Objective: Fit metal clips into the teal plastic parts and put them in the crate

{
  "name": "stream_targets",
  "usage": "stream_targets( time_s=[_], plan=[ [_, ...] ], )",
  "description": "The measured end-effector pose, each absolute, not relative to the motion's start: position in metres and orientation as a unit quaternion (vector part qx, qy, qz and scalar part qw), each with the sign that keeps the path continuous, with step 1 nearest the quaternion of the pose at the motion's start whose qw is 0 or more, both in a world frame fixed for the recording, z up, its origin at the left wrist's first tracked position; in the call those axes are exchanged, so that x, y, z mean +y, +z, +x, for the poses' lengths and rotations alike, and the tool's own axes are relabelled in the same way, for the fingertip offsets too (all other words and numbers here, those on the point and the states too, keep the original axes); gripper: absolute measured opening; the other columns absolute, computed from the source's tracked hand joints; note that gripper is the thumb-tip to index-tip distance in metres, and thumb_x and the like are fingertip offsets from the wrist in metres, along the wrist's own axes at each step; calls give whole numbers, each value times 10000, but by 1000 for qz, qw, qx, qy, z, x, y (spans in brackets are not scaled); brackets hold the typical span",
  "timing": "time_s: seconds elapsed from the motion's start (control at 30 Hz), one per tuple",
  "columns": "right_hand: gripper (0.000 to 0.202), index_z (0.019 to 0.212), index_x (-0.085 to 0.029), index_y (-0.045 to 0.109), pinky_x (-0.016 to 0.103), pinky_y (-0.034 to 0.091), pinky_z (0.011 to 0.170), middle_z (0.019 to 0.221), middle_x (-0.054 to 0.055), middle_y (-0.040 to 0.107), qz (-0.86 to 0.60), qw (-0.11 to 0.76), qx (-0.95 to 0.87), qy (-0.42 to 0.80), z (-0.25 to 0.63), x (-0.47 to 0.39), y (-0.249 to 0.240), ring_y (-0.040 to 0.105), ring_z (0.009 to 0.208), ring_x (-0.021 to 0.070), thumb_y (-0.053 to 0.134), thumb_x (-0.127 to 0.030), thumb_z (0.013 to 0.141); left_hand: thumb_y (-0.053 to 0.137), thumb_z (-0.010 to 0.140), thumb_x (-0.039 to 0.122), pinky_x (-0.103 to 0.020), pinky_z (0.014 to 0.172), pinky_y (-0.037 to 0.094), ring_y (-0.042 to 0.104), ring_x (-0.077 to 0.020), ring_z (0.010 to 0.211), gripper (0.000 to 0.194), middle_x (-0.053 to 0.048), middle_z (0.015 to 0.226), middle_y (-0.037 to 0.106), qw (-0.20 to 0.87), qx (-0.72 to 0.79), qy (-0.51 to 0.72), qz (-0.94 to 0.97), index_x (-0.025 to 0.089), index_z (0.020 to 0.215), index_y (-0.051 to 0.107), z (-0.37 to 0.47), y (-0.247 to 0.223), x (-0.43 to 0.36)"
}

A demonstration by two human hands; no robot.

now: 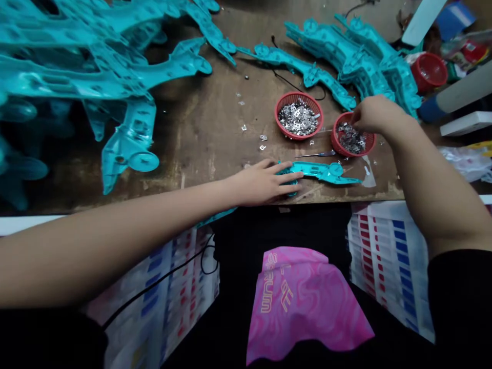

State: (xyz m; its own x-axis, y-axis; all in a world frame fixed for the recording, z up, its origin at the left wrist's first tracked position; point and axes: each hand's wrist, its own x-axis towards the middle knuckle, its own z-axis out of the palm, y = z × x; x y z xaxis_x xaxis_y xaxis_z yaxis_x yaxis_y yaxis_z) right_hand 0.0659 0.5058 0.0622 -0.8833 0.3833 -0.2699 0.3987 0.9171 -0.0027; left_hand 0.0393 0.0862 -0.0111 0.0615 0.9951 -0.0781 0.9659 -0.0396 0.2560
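My left hand lies flat on the left end of a teal plastic part at the table's front edge and presses it down. My right hand reaches into the right red basket of small metal pieces, fingers pinched together over them; whether it holds a piece is hidden. A second red basket with shiny metal clips stands just left of it. A thin tool with a purple handle lies between the baskets and the teal part.
A big pile of teal plastic parts fills the left and back of the brown table; another stack sits at the back right. Loose metal clips are scattered mid-table. A red cup and clutter stand far right.
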Motion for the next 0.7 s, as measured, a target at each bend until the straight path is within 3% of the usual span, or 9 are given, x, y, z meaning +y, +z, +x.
stream_targets(
  time_s=[0.13,0.33,0.6,0.7],
  plan=[
    [231,1286,73,957,523,562,1343,1317,269,885,225,220,949,-1,62,494,72,812,1466,383,953,-23,1076,667,1253,195,-640,1530,522,520,-441,1952,648,-77,2077,554,133,707,30,694,381,1869,739,21,-6,85],
    [277,1214,103,906,556,568,1381,1465,346,847,229,236,944,2,57,478,61,796,1550,458,1042,-94,1076,627,1284,270,-678,1446,647,469,-528,1958,636,-143,2095,517,143,722,-24,676,264,1917,687,12,4,89],
    [324,1302,156,894,536,595,1337,1477,380,833,211,234,949,28,57,469,60,796,1549,477,1014,-63,1096,693,1267,263,-604,1450,664,504,-451,1949,592,-56,2067,576,148,680,-25,718,359,1849,751,24,12,91],
    [349,1426,52,939,495,626,1279,1462,321,858,205,209,955,49,59,475,77,815,1520,460,970,-165,1154,724,1250,261,-599,1445,674,532,-427,1932,594,-52,2056,593,150,691,-23,707,369,1833,763,16,13,93]
  ],
)
